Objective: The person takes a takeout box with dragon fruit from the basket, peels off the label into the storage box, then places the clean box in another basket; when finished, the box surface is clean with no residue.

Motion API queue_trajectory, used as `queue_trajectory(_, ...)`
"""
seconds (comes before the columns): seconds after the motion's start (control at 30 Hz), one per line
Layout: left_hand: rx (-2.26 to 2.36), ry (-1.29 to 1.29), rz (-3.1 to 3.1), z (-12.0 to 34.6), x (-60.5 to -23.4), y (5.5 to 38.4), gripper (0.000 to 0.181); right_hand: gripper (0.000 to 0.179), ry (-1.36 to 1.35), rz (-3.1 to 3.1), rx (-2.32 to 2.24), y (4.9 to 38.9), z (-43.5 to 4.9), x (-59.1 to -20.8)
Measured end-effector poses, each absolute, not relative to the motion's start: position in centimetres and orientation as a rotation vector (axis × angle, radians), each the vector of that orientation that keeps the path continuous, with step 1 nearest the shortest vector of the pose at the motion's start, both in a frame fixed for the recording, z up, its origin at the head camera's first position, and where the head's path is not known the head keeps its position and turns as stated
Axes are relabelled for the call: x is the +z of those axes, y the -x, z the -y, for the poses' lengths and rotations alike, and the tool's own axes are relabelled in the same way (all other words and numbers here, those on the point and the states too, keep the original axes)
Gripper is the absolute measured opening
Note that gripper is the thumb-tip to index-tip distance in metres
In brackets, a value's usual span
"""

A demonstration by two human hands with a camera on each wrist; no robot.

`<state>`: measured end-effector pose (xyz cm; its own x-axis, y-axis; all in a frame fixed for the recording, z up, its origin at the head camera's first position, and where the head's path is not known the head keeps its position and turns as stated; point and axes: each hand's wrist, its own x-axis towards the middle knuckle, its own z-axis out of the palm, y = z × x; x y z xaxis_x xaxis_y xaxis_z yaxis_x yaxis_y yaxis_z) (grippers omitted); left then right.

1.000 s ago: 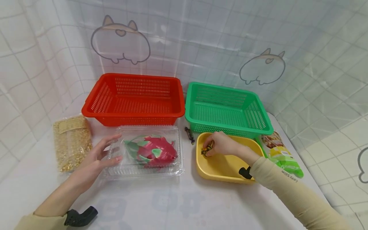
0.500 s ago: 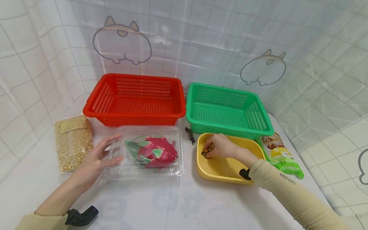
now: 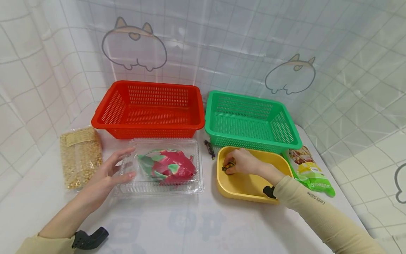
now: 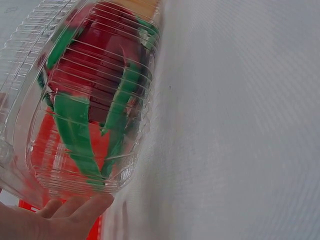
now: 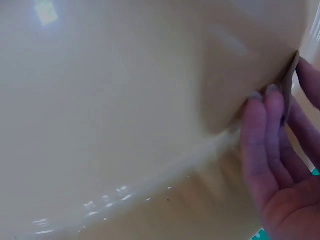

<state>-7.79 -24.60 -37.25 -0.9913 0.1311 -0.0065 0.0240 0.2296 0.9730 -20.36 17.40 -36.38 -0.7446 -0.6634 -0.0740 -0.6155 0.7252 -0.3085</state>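
A clear plastic clamshell box (image 3: 127, 188) with a pink and green dragon fruit (image 3: 176, 167) inside lies at the left of centre. At the box's left end rests my left hand (image 3: 101, 180), thumb and fingers apart. In the left wrist view, its fingertips (image 4: 100, 202) touch the ribbed plastic. My right hand (image 3: 242, 162) reaches into a yellow basin (image 3: 250, 183) and pinches a small wrapped candy (image 3: 227, 166), black and yellow, near the basin's left end. In the right wrist view only a thin dark edge of the candy (image 5: 288, 95) shows between thumb and fingers.
Behind stand a red basket (image 3: 152, 132) and a green basket (image 3: 253, 143). A dark twisted-wrapper candy (image 3: 209, 150) lies left of the basin. At the far left is a bag of yellow grains (image 3: 79, 155); a green food packet (image 3: 309, 171) lies at the right.
The right fingers shift slightly around the candy, which now shows less of its wrapper. The left hand and the box stay where they were.
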Motion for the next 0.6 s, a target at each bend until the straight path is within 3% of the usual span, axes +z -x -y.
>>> queue_trajectory(0.6,1.887,-0.152,-2.402,24.6,-37.2,7.7,0.069,0.024,0.908,-2.660,-0.391,20.3,-18.2,-35.7)
